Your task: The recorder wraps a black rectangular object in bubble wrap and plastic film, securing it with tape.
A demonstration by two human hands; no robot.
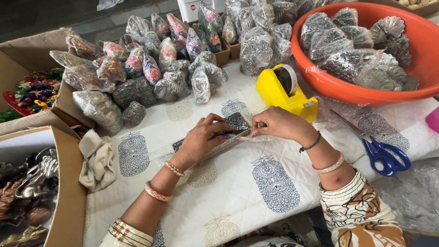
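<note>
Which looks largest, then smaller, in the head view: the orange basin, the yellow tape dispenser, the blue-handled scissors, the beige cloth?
1. Orange basin, clearly the largest.
2. Blue-handled scissors and yellow tape dispenser: too alike to rank, and the scissors lie nearer the camera.
3. Beige cloth: crumpled, looks slightly smallest.

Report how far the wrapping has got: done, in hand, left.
Done: a heap of wrapped packets lies on the cloth. In hand: the left hand presses a dark flat piece in clear film while the right hand pinches its edge, beside the yellow tape dispenser. Left: bare silver pieces in the orange tub.
</note>
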